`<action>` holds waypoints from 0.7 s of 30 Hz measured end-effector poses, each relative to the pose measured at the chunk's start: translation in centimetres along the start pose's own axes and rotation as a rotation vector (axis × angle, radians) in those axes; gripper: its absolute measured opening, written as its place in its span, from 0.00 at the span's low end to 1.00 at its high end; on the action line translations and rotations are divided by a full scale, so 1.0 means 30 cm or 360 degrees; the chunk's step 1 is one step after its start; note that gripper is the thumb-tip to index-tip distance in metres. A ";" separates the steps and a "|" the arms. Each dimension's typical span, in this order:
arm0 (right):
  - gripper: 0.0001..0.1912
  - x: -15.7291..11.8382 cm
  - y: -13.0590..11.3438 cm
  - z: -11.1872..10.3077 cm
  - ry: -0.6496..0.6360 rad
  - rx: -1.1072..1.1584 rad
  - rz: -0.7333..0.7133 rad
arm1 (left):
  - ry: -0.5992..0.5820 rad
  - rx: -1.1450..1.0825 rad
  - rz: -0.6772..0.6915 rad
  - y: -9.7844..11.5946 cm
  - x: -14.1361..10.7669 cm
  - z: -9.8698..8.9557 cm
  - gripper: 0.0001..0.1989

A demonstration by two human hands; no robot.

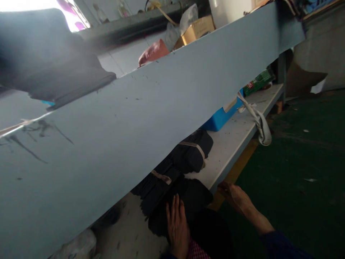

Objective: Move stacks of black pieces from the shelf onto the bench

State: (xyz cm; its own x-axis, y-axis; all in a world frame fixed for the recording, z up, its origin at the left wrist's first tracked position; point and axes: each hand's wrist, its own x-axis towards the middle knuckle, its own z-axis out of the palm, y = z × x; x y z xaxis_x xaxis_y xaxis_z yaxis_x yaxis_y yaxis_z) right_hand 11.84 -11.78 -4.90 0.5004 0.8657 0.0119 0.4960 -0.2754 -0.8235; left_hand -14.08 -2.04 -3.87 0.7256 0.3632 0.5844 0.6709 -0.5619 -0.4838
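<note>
On the lower shelf, my left hand lies on a dark flat piece with its fingers stretched out. Beside that piece are dark stacked bundles, bound with light bands. My right hand is off the shelf's front edge, to the right of the dark pieces. Its fingers are drawn together, and anything between them is too dark and small to name.
A pale panel slants above the shelf. Farther along stand a blue bin and a green package. A whitish strap hangs over the shelf edge. Dark sheets lie on top at the upper left.
</note>
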 end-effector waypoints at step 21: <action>0.11 -0.055 0.032 -0.066 -0.0030 -0.0002 -0.0017 | -0.0983 -0.0635 -0.0706 -0.183 0.325 -0.091 0.32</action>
State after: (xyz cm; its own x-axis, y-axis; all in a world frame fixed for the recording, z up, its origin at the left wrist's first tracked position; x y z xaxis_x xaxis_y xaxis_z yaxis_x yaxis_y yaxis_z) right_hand 12.89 -14.29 -4.58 0.4815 0.8764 0.0096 0.5019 -0.2667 -0.8228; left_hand -11.10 2.55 6.25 0.4398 0.8855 0.1500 0.8923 -0.4497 0.0388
